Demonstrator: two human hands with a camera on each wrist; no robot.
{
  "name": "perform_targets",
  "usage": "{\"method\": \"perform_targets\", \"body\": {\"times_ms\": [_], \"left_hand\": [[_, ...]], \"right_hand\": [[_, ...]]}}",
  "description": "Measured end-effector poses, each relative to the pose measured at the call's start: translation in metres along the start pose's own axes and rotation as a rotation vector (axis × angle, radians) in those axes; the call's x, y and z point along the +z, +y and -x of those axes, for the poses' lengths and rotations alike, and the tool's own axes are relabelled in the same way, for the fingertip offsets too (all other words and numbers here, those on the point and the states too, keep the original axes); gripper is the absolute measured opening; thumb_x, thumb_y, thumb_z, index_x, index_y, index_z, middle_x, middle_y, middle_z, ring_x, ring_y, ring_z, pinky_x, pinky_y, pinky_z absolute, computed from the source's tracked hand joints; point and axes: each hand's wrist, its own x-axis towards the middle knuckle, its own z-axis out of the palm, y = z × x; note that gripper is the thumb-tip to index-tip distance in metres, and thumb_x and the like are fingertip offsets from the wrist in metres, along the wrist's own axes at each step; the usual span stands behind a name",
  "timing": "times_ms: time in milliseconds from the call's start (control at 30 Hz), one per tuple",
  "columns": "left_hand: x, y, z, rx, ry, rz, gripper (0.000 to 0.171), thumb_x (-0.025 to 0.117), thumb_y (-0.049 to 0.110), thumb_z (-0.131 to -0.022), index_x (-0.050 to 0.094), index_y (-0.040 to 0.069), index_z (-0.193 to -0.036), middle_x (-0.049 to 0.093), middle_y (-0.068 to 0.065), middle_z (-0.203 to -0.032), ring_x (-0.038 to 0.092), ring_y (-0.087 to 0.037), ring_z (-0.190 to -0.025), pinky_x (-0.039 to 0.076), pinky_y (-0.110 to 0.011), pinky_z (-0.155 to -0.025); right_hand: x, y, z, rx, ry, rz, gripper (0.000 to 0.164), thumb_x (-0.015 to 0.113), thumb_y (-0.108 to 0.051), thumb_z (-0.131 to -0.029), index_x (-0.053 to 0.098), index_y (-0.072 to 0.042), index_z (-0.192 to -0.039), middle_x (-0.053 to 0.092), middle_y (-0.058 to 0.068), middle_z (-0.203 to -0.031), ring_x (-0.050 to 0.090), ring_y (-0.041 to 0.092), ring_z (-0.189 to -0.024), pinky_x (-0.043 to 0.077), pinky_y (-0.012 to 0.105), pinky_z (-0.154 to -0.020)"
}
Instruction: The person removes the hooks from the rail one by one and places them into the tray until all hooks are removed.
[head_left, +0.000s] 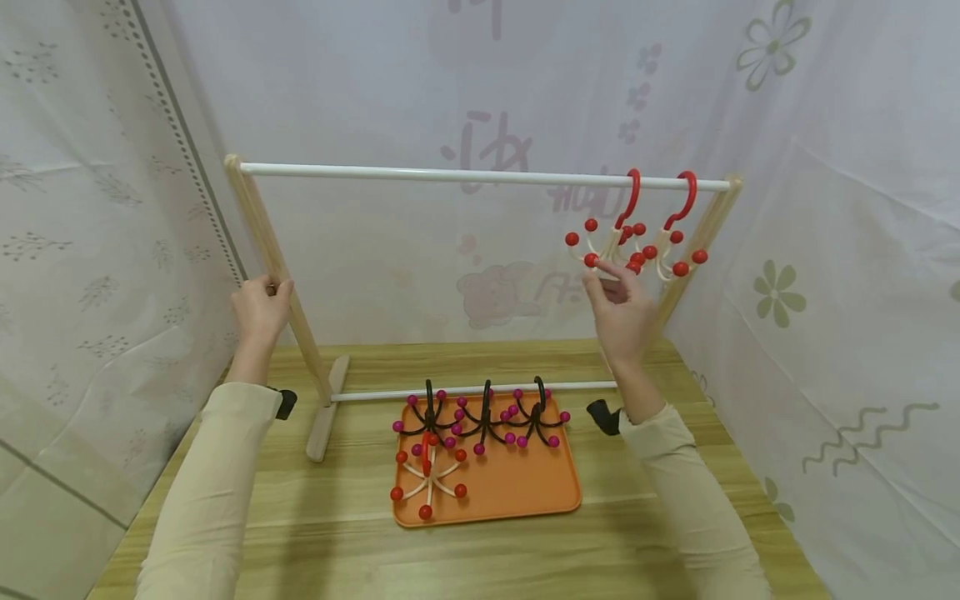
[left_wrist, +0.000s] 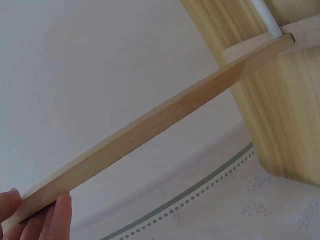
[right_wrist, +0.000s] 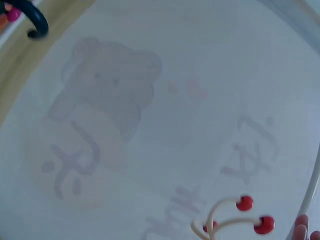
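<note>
My left hand [head_left: 261, 310] grips the left wooden post [left_wrist: 150, 127] of a rack, thumb on one side and fingers on the other in the left wrist view. Two red-hooked hangers hang from the white top rod [head_left: 450, 175] near its right end. Each has pale curved arms tipped with red balls. My right hand [head_left: 622, 312] is at the inner red-hooked hanger [head_left: 613, 242], thumb and forefinger pinching at one of its lower balls. Beyond it hangs the outer red-hooked hanger [head_left: 663, 246]. The right wrist view shows fingertips [right_wrist: 300, 229] only at the corner.
An orange tray [head_left: 517, 492] lies on the wooden table [head_left: 360, 517]. Along its back stand three black-hooked hangers [head_left: 486, 421] with magenta balls. Another red-hooked hanger [head_left: 430, 479] sits at the front left. Behind the tray runs a white lower bar [head_left: 375, 395]; patterned curtains enclose the table.
</note>
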Motion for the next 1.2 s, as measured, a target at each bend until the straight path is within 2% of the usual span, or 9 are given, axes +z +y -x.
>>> {"method": "perform_targets", "body": {"times_ms": [67,267,500,700,833,1200], "left_hand": [[0.0,0.0,0.0,-0.003,-0.001,-0.003,0.03,0.042,0.02,-0.093,0.053,-0.003,-0.077,0.057,-0.019,-0.072,0.042,-0.022,-0.059,0.032,-0.032,-0.053],[0.0,0.0,-0.001,-0.01,-0.013,-0.007,0.031,0.041,0.022,-0.094,0.054,-0.005,-0.083,0.057,-0.021,-0.077,0.042,-0.022,-0.061,0.033,-0.032,-0.053],[-0.001,0.001,0.0,-0.015,-0.006,-0.003,0.03,0.042,0.021,-0.093,0.053,-0.004,-0.079,0.056,-0.019,-0.073,0.041,-0.021,-0.058,0.032,-0.032,-0.05],[-0.002,0.001,0.0,-0.013,-0.008,-0.008,0.03,0.043,0.021,-0.093,0.052,-0.003,-0.076,0.054,-0.014,-0.067,0.04,-0.018,-0.055,0.032,-0.029,-0.046],[-0.002,0.001,0.0,-0.01,-0.004,-0.012,0.03,0.043,0.02,-0.093,0.052,-0.002,-0.075,0.052,-0.012,-0.064,0.039,-0.018,-0.054,0.031,-0.028,-0.045],[0.0,0.001,0.0,-0.009,0.009,-0.013,0.03,0.043,0.021,-0.093,0.052,-0.003,-0.076,0.052,-0.014,-0.065,0.04,-0.023,-0.059,0.03,-0.032,-0.054]], "right_hand": [[-0.005,-0.001,-0.013,0.041,0.009,0.018,0.027,0.068,-0.019,-0.078,0.065,-0.002,-0.098,0.065,0.011,-0.088,0.062,0.009,-0.071,0.046,0.019,-0.065],[-0.015,-0.006,-0.045,0.065,0.056,0.107,0.028,0.069,-0.015,-0.077,0.065,0.003,-0.098,0.064,0.014,-0.092,0.062,0.012,-0.069,0.046,0.019,-0.065],[-0.021,-0.01,-0.069,0.187,-0.013,0.207,0.041,0.066,-0.034,-0.078,0.063,-0.007,-0.109,0.062,0.001,-0.105,0.062,0.013,-0.08,0.047,0.019,-0.063],[-0.021,-0.008,-0.079,0.312,-0.092,0.22,0.046,0.062,-0.039,-0.08,0.059,-0.01,-0.116,0.059,0.002,-0.112,0.06,0.014,-0.088,0.047,0.021,-0.066],[-0.019,-0.007,-0.084,0.338,-0.111,0.221,0.043,0.062,-0.037,-0.08,0.06,-0.011,-0.115,0.059,0.003,-0.11,0.061,0.013,-0.086,0.047,0.022,-0.066],[-0.017,-0.008,-0.093,0.409,-0.118,0.201,0.037,0.062,-0.032,-0.082,0.062,-0.011,-0.112,0.063,0.005,-0.102,0.06,0.015,-0.087,0.046,0.025,-0.073]]}}
